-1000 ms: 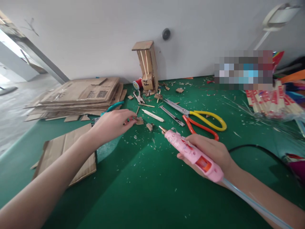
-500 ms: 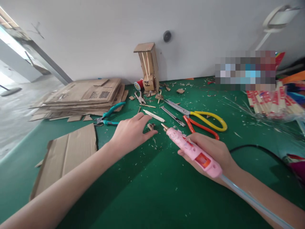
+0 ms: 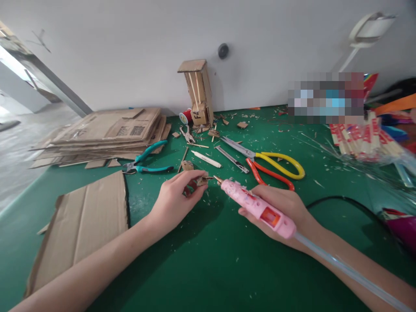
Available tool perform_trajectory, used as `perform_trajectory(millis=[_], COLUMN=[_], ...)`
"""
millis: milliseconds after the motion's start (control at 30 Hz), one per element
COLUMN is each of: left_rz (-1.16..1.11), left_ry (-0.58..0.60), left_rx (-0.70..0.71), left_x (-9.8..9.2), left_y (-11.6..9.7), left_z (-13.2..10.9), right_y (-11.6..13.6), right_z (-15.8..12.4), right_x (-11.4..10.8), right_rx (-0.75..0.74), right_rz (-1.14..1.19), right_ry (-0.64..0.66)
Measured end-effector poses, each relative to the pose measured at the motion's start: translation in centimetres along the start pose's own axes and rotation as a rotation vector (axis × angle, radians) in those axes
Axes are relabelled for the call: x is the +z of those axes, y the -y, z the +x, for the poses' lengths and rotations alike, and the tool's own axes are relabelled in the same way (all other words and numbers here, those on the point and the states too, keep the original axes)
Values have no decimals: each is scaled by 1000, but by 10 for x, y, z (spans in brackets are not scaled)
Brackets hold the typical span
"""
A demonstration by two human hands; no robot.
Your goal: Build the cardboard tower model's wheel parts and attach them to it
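Green tabletop (image 3: 211, 260) | scissors (image 3: 252, 154) | teal pliers (image 3: 139, 168) | white pen (image 3: 206, 159) | cardboard stack (image 3: 105, 130)

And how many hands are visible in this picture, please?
2. The left hand is near the middle, holding a small brown piece; the right hand is to its right, gripping the pink glue gun. The pixelated patch could hide others.

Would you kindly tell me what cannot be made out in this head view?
In the head view:
Cardboard scrap: its full shape, largely hidden by the left hand.
Glue gun: its handle, hidden by the right hand.
Nozzle contact with the scrap: too small to tell.
Clear glue stick: its end, cut off by the bottom edge.
Upper right items: masked by pixelation.
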State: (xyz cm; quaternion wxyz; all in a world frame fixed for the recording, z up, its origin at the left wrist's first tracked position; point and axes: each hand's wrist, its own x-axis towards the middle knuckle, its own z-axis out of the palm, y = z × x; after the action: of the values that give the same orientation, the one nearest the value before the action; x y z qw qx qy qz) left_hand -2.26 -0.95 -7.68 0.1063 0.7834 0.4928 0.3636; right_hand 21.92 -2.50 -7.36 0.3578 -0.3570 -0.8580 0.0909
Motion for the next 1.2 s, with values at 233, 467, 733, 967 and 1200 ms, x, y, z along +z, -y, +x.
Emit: perform_trajectory(millis=[233,467,733,967,1200], left_rz=[72,123,148,150,140], left_ry=[-37,-31,-43,-45,-61], left_rx=[66,119,168,176,153], left_x=[5,5,6,6,6], left_y=[-1,-1,-1,-1,-2], left_z=[-3,-3,-5,-5,-4], right_y=[-2,-4,-5,-4,-1], right_z=[-3,-6,-5,-5,-3], right_x=[4,5,7,7,1], right_rx=[-9,61,68,82,94], right_rz=[-10,11,-1,4,-10], right_ry=[48,186,233,253,238])
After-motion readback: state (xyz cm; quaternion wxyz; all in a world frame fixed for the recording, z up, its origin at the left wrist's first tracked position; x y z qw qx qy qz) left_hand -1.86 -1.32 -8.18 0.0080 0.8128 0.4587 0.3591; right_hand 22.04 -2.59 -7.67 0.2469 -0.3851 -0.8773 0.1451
